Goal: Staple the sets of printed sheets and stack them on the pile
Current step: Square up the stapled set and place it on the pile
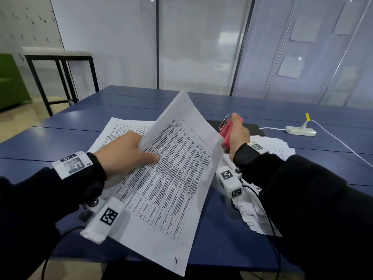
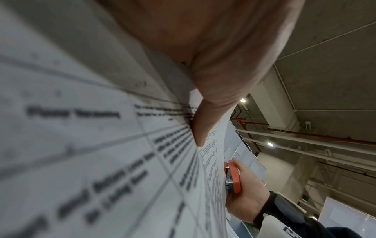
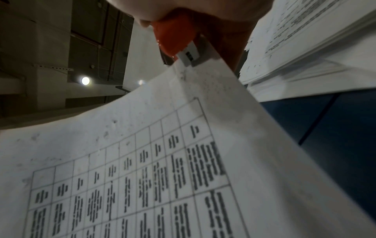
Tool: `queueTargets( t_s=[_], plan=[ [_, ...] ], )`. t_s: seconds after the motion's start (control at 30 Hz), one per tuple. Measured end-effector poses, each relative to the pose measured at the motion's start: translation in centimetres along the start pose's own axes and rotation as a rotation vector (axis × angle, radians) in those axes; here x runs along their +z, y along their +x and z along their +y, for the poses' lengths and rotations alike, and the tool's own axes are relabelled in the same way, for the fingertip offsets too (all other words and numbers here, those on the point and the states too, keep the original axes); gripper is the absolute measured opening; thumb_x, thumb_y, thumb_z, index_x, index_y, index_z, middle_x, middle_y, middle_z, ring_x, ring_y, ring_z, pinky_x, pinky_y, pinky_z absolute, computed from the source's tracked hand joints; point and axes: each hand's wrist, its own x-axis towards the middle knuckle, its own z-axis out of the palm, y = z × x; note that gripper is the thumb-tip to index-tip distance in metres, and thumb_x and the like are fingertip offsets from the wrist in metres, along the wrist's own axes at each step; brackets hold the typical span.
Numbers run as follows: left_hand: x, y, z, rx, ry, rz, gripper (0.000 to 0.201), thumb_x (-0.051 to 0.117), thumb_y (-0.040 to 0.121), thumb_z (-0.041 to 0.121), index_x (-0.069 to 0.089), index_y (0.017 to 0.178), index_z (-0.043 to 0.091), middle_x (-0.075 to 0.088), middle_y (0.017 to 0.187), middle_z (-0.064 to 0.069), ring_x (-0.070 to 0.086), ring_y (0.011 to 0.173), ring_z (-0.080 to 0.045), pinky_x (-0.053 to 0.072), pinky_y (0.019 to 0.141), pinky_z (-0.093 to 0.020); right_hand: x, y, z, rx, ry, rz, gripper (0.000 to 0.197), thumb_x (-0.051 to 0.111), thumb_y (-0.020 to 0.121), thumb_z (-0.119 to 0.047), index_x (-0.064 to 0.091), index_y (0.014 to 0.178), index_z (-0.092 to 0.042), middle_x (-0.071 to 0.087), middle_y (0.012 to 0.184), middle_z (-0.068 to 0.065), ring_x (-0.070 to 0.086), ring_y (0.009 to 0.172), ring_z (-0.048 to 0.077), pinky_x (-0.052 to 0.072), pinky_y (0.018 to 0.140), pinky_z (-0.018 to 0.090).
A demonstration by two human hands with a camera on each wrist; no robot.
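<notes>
My left hand (image 1: 129,152) grips a set of printed sheets (image 1: 173,178) with a table on it, thumb on top, and holds it tilted up above the blue table (image 1: 252,219). My right hand (image 1: 238,136) grips a red stapler (image 1: 228,132) whose mouth sits on the set's right corner (image 3: 195,64). In the left wrist view the thumb (image 2: 205,125) presses on the sheets (image 2: 101,145) and the stapler (image 2: 233,177) shows at their far edge. More printed sheets (image 1: 121,128) lie flat under my left hand. A fanned pile of sets (image 1: 272,146) lies under my right forearm.
A white power strip (image 1: 300,130) with its cable lies at the back right of the table. A dark flat pad (image 1: 252,128) sits behind the stapler. Left of the table stand a black-framed stool (image 1: 60,55) and a green seat (image 1: 10,81).
</notes>
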Motion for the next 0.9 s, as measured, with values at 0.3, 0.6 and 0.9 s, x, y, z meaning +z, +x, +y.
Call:
queueTargets(
  t_s=[0.3, 0.6, 0.9],
  plan=[
    [0.5, -0.2, 0.3, -0.01, 0.003, 0.013, 0.024, 0.083, 0.087, 0.034, 0.076, 0.095, 0.013, 0.08, 0.084, -0.008, 0.077, 0.077, -0.033, 0.061, 0.08, -0.058, 0.3, 0.5, 0.2, 0.017, 0.078, 0.06, 0.04, 0.058, 0.098, -0.055, 0.063, 0.087, -0.016, 0.064, 0.073, 0.001, 0.062, 0.059, 0.016, 0.054, 0.064, 0.029],
    [0.4, -0.3, 0.5, -0.001, 0.022, 0.028, 0.022, 0.083, 0.086, 0.033, 0.076, 0.092, 0.013, 0.079, 0.082, -0.008, 0.077, 0.076, -0.033, 0.062, 0.078, -0.056, 0.5, 0.6, 0.7, -0.008, 0.106, 0.091, 0.049, 0.069, 0.087, -0.065, 0.057, 0.084, -0.018, 0.065, 0.084, 0.0, 0.066, 0.074, 0.018, 0.058, 0.081, 0.036],
    [-0.3, -0.1, -0.5, -0.017, 0.081, 0.061, 0.022, 0.083, 0.086, 0.035, 0.075, 0.089, 0.015, 0.079, 0.079, -0.005, 0.076, 0.072, -0.028, 0.063, 0.076, -0.051, 1.4, 0.3, 0.9, 0.048, 0.135, -0.026, 0.045, 0.074, 0.088, -0.051, 0.066, 0.103, -0.01, 0.065, 0.083, 0.002, 0.061, 0.065, 0.019, 0.05, 0.06, 0.028]
  ],
)
